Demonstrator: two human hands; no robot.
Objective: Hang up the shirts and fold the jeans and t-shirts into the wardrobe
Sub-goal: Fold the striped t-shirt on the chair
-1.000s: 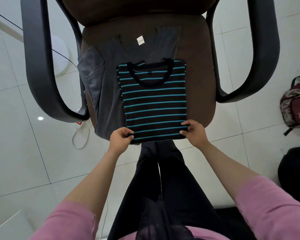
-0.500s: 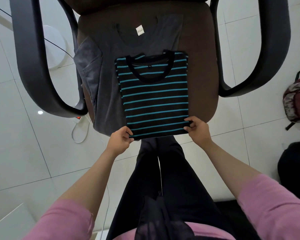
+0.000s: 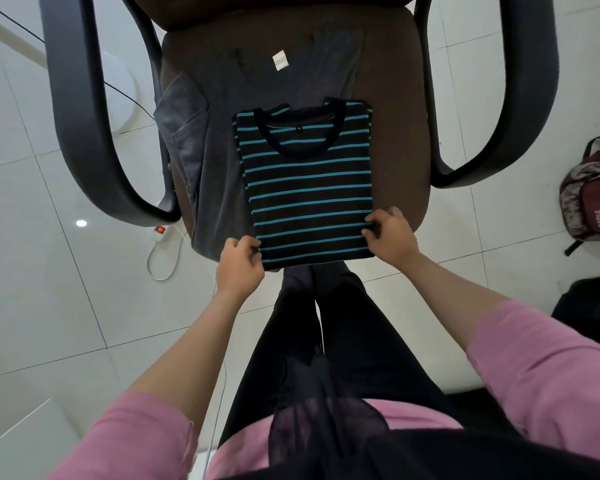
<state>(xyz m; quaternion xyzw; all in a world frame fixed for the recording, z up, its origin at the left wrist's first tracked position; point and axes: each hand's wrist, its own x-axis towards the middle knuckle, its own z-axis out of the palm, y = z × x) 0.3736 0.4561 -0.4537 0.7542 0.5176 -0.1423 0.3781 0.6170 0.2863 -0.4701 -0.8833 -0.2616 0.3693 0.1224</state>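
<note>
A black t-shirt with teal stripes [image 3: 309, 188] lies folded into a rectangle, collar away from me, on top of a grey garment [image 3: 212, 161] with a white label, spread over the brown chair seat [image 3: 399, 133]. My left hand [image 3: 239, 265] pinches the striped shirt's near left corner. My right hand [image 3: 388, 237] pinches its near right edge. The shirt's near edge overhangs the front of the seat slightly.
The chair's dark armrests [image 3: 94, 133] curve down on both sides. A white power strip with a red switch [image 3: 160, 232] and its cable lie on the tiled floor at left. A maroon backpack [image 3: 593, 195] and a black bag [image 3: 589, 303] sit at right.
My hands stay on the striped shirt's near corners, now gripping a little higher on its edges. The camera view has shifted slightly; the shirt stays folded in place.
</note>
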